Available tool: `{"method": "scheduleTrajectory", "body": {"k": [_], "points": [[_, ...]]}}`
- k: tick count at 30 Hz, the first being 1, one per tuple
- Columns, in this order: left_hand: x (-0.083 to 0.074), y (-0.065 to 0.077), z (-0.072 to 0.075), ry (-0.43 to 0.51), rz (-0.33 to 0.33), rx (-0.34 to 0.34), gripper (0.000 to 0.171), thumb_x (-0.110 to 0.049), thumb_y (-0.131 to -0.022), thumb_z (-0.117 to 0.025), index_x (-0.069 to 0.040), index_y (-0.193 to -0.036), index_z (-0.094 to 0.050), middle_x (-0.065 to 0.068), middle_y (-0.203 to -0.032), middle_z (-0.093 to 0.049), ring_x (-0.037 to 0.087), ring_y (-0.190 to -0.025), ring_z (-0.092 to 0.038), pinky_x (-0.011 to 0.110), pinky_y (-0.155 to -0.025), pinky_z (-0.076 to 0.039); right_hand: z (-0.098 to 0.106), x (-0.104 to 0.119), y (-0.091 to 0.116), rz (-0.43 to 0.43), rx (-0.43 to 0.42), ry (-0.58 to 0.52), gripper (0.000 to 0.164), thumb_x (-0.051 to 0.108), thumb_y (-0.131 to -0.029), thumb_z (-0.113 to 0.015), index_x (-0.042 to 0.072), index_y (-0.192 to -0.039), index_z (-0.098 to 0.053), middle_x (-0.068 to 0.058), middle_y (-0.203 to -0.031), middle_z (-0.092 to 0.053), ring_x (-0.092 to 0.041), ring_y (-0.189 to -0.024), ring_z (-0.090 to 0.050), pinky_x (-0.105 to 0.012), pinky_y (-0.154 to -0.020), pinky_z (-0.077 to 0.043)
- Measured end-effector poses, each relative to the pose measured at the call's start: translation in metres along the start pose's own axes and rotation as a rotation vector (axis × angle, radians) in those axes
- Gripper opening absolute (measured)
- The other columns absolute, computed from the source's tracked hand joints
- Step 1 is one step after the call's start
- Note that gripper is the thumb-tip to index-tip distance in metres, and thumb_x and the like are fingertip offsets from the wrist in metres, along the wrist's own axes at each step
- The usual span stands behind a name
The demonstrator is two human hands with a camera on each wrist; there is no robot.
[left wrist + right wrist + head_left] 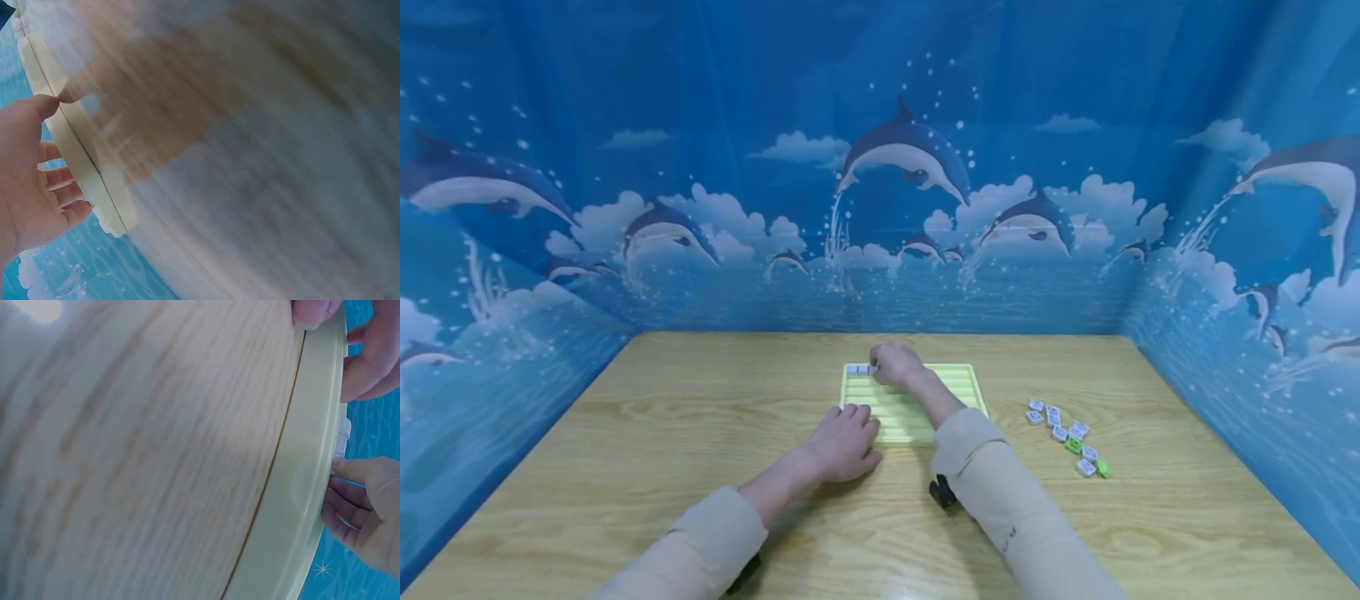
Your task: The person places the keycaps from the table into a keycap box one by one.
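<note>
Tray: pale yellow-green tray (906,421) with ridged rows, flat on the wooden table (700,400); its middle is the clock's centre, 12 on the far side.
Left hand: at 7 o'clock, the left hand (844,444) rests against the tray's near left corner, fingers extended and relaxed, thumb touching the near wall; probably placed there to steady the tray.
Right hand: at 11 o'clock, the right hand (898,367) reaches over the far edge, thumb and curled fingers meeting at a third tile (874,369); it seems to pinch the tile, though the fingers partly hide it.
Reason for that grip: likely because the tile is small and sits close beside its neighbours, so fingertips suit it better than the palm.
Tray contents: two white tiles (857,369) lie side by side at 10 o'clock in the farthest row; the forearm covers part of the rows.
Loose tiles: just past 3 o'clock, loose tiles (1054,420) lie scattered on the table, mostly white, with two green pieces (1073,445) among them; their markings are too small to read.
</note>
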State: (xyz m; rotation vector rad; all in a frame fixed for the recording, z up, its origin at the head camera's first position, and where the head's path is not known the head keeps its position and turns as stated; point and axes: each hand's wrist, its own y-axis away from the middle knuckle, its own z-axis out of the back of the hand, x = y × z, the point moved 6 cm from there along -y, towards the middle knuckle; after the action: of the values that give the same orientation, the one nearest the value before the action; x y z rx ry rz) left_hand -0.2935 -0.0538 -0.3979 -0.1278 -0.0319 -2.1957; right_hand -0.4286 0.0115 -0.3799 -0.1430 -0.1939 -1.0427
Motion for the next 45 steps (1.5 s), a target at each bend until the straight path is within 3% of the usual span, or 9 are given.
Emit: {"method": "scheduleTrajectory", "body": {"k": [10,18,24,31,45], "points": [[-0.001,0.0,-0.001,0.007,0.0,-0.005,0.049,-0.042,-0.092,-0.05,-0.004,-0.122,-0.054,0.011,-0.113,-0.05,0.027,-0.109,-0.047,0.043,-0.093,-0.039,0.011,-0.017,0.011,-0.043,0.031,-0.06,0.039,0.026,-0.091,-0.059,0.004,-0.123,-0.055,-0.011,-0.118,-0.06,-0.025,-0.103,-0.057,-0.036,-0.087,-0.047],[-0.001,0.001,0.001,0.02,0.001,-0.019,0.048,-0.04,-0.091,-0.051,-0.003,-0.121,-0.054,0.012,-0.114,-0.05,0.028,-0.109,-0.047,0.045,-0.093,-0.039,0.028,-0.04,0.026,-0.054,-0.004,-0.09,0.032,0.026,-0.092,-0.058,0.002,-0.114,-0.061,-0.011,-0.108,-0.063,-0.024,-0.094,-0.06,-0.037,-0.081,-0.049],[-0.001,0.001,0.002,0.029,0.014,-0.021,0.046,-0.04,-0.091,-0.051,-0.003,-0.12,-0.055,0.013,-0.114,-0.051,0.028,-0.109,-0.047,0.045,-0.094,-0.038,0.032,-0.051,0.039,-0.01,-0.009,-0.077,0.021,0.02,-0.092,-0.057,0.003,-0.102,-0.064,-0.008,-0.093,-0.063,-0.02,-0.076,-0.057,-0.035,-0.072,-0.048],[-0.002,0.002,0.001,0.036,0.003,-0.03,0.045,-0.039,-0.091,-0.052,-0.003,-0.117,-0.056,0.012,-0.111,-0.051,0.027,-0.106,-0.048,0.044,-0.092,-0.039,0.037,-0.063,0.054,-0.001,-0.017,-0.079,0.03,0.019,-0.093,-0.056,-0.001,-0.114,-0.061,-0.014,-0.11,-0.062,-0.028,-0.1,-0.058,-0.04,-0.087,-0.047],[-0.002,0.001,0.002,0.035,-0.008,-0.049,0.042,-0.039,-0.09,-0.054,-0.004,-0.113,-0.057,0.011,-0.107,-0.051,0.028,-0.104,-0.048,0.043,-0.088,-0.04,0.048,-0.087,0.093,-0.028,-0.062,-0.087,0.03,0.015,-0.09,-0.059,-0.005,-0.112,-0.061,-0.016,-0.105,-0.062,-0.029,-0.098,-0.057,-0.042,-0.085,-0.046]]}}
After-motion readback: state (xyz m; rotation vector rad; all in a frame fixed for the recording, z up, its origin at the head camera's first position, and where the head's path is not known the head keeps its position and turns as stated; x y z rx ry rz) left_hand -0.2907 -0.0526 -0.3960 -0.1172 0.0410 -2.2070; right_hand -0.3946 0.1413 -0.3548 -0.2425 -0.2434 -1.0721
